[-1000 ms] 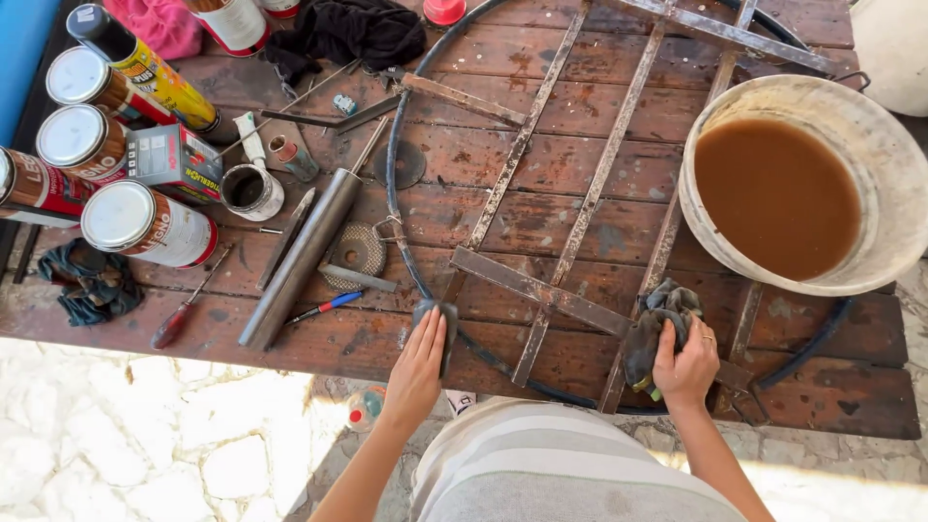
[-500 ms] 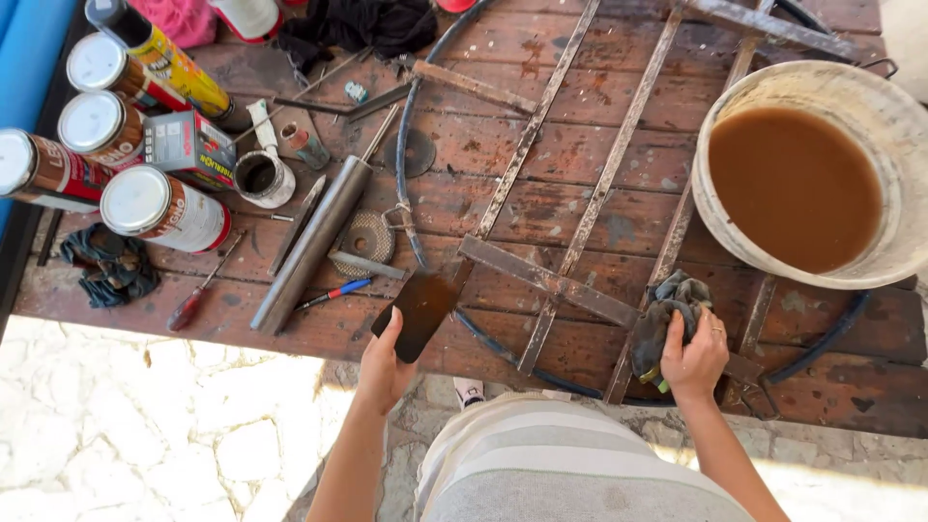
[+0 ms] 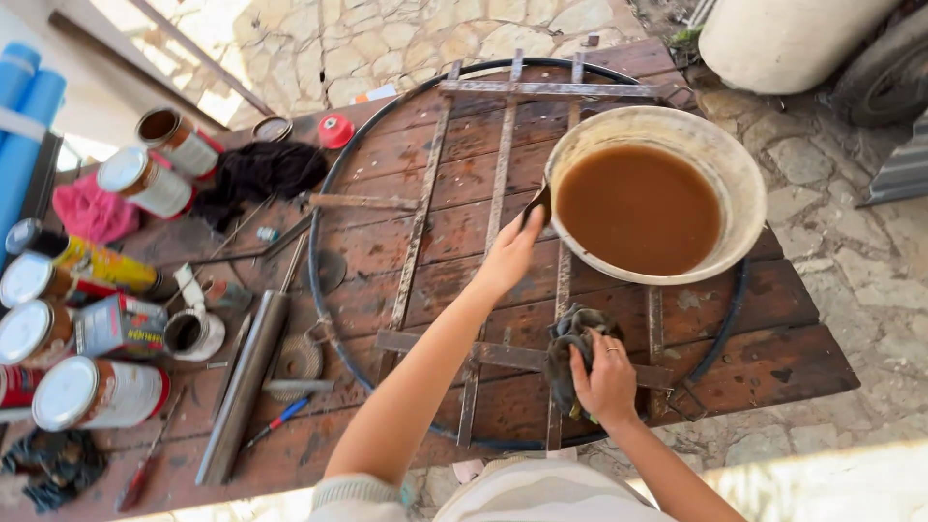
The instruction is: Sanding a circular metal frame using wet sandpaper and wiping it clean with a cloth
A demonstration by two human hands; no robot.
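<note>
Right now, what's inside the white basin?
The basin holds opaque brown liquid. The left hand dips a dark piece at its rim. Anything below the surface is hidden.

Left hand (image 3: 507,256) stretched out to the near-left rim of the white basin (image 3: 739,169), gripping a small dark flat piece (image 3: 537,205) right at that rim. Basin filled with brown liquid (image 3: 640,208), set on a rusty round metal frame (image 3: 503,145) atop the worn wooden table (image 3: 773,358). Right hand (image 3: 607,377) nearer the body than the basin, pressing a dark rag (image 3: 570,338) onto a frame bar, ring on one finger. Far left of the basin: paint cans (image 3: 92,391), a metal pipe (image 3: 246,382), a black cloth (image 3: 256,172), a pink cloth (image 3: 92,211).
</note>
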